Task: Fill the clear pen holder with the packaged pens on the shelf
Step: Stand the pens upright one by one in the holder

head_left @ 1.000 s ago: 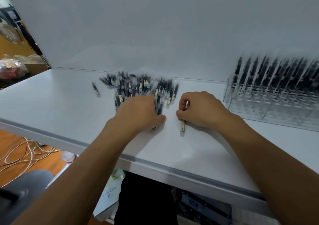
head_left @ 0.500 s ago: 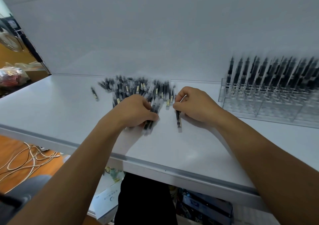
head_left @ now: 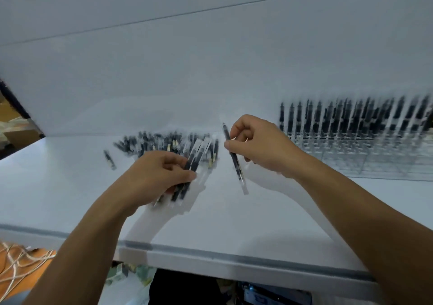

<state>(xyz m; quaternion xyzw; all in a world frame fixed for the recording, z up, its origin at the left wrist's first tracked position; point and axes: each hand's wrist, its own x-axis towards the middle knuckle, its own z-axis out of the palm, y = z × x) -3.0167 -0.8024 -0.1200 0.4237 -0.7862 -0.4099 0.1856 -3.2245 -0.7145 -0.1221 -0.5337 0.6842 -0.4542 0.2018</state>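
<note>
on the desk (head_left: 58, 199), the left hand (head_left: 154, 176) grips a loose pen bundle (head_left: 193, 161) and the right hand (head_left: 260, 145) pinches one pen (head_left: 236, 164); either could slip before reaching the 3 o'clock holder (head_left: 351, 161).

— Any room on the white shelf (head_left: 234, 222)?
— Bare along the front edge and at far left, past the lone pen (head_left: 109, 159). The pile of packaged pens (head_left: 161, 144) blocks the back middle, the clear pen holder (head_left: 375, 161) the right.

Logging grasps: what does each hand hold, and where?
Right hand pinches one packaged pen near its upper end; left hand grips several pens around their middles.
</note>
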